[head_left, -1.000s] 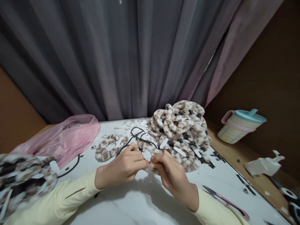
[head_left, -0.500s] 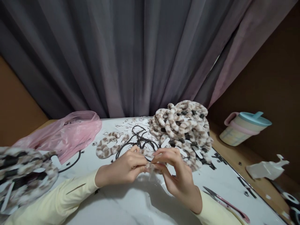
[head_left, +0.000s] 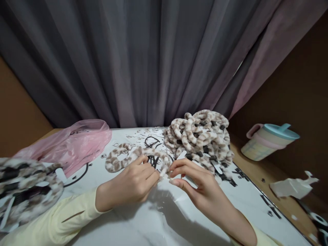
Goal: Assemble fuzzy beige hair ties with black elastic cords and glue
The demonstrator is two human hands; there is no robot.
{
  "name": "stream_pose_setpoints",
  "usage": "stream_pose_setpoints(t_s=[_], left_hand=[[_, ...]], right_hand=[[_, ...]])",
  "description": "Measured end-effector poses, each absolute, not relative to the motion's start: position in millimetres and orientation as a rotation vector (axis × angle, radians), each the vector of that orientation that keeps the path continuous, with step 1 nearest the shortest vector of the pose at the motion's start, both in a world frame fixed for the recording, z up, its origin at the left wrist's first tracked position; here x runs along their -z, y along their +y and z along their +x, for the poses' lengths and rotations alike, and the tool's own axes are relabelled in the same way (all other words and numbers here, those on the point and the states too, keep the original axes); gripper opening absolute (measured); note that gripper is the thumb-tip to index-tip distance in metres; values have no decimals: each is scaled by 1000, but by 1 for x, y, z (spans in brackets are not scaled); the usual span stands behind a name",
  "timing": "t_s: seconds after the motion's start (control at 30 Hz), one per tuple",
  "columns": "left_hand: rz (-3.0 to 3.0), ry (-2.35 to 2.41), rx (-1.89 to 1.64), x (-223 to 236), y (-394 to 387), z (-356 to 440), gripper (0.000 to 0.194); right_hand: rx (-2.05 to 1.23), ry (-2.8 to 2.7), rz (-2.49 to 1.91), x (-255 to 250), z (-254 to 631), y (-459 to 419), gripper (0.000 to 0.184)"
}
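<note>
My left hand (head_left: 138,177) is closed around a fluffy brown-and-white plush loop (head_left: 156,152), which arches up and over to the right above the white table. Its end hangs close to the fingertips of my right hand (head_left: 196,177). The right hand's thumb and fingers are apart, and I see nothing gripped between them. Behind the loop lies a tangle of black cord (head_left: 153,160), partly covered. Another spotted plush piece (head_left: 115,164) rests flat to the left of it.
A heap of spotted plush loops (head_left: 200,133) with black bands stands at back right, and more loops (head_left: 25,191) lie at left. There is a pink plastic bag (head_left: 87,143), scattered small metal rings (head_left: 140,135), black cord scraps (head_left: 241,172), a lidded cup (head_left: 266,143) and a crumpled white packet (head_left: 293,186).
The plush loop has come up into view above my hands. My right hand has opened and drawn slightly away. The scissors are now hidden behind my right arm.
</note>
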State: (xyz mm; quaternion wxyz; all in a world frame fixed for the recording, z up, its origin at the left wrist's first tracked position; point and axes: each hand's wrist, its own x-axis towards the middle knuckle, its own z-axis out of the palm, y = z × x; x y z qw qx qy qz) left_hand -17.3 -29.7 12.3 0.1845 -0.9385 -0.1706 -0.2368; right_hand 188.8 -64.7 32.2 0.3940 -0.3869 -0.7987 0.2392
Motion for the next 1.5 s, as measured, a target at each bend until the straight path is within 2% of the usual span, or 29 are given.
stream_pose_setpoints(t_s=[0.1, 0.23, 0.5, 0.57, 0.73, 0.87, 0.97, 1.2, 1.27, 1.5], left_hand=[[-2531, -439, 645, -12, -30, -18, 28], [-2419, -374, 636, -13, -30, -17, 20], [-2384, -288, 670, -14, -35, -17, 21], [-2425, -278, 679, -15, -36, -18, 21], [-2788, -395, 608, -23, -39, -18, 28], [-3201, -576, 456, -30, -37, -19, 24], [-3405, -698, 366, -33, -33, -19, 28], [-3406, -781, 477, -31, -33, -19, 27], [-3390, -759, 517, -31, -35, -20, 26], [-3360, -748, 581, -31, -39, -21, 28]], right_hand=[[-515, -2039, -989, -30, 187, -69, 2], [-434, -2021, -992, -24, 183, -71, 5], [-405, -1981, -1014, -14, 177, -72, 12], [-282, -2015, -972, -12, 177, -74, 14], [345, -2333, -606, -16, 178, -80, 24], [469, -2368, -410, -20, 177, -80, 34], [365, -2344, -390, -19, 177, -78, 33], [-235, -2171, -766, -14, 183, -70, 19], [-354, -2148, -762, -17, 184, -68, 21], [-435, -2126, -710, -21, 181, -67, 16]])
